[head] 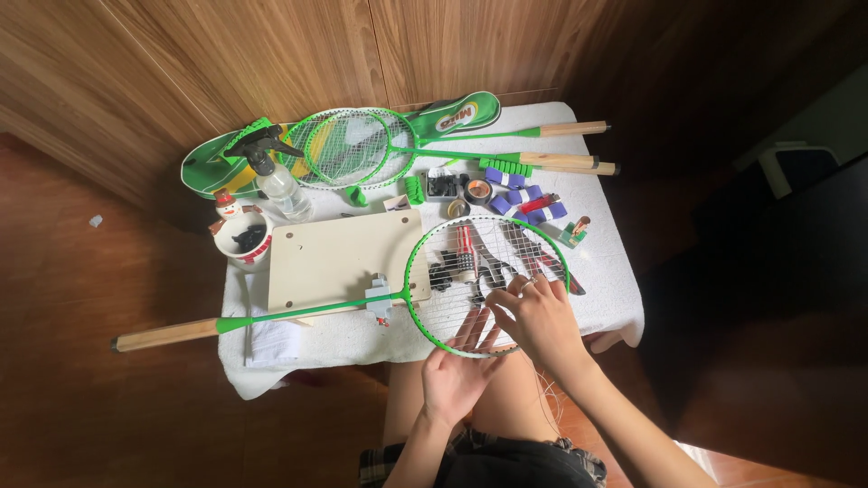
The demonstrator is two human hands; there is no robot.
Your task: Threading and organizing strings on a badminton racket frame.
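Note:
A green badminton racket [425, 242] lies across the table with its wooden handle [163, 335] jutting out to the left, clamped near its throat on a pale wooden board [334, 253]. My left hand [457, 375] reaches up under the racket head, palm up, fingers spread against the strings from below. My right hand [535, 318] rests on top of the strings at the head's near right side, fingertips pinching a string. Loose string trails down past my right wrist.
Two more green rackets [348, 145] and a racket cover [452, 116] lie at the back. A spray bottle [271, 176], a snowman mug [242, 237], purple grip rolls [524, 194], tape rolls [476, 190] and tools under the strings crowd the white-covered table [606, 262]. Wooden floor surrounds it.

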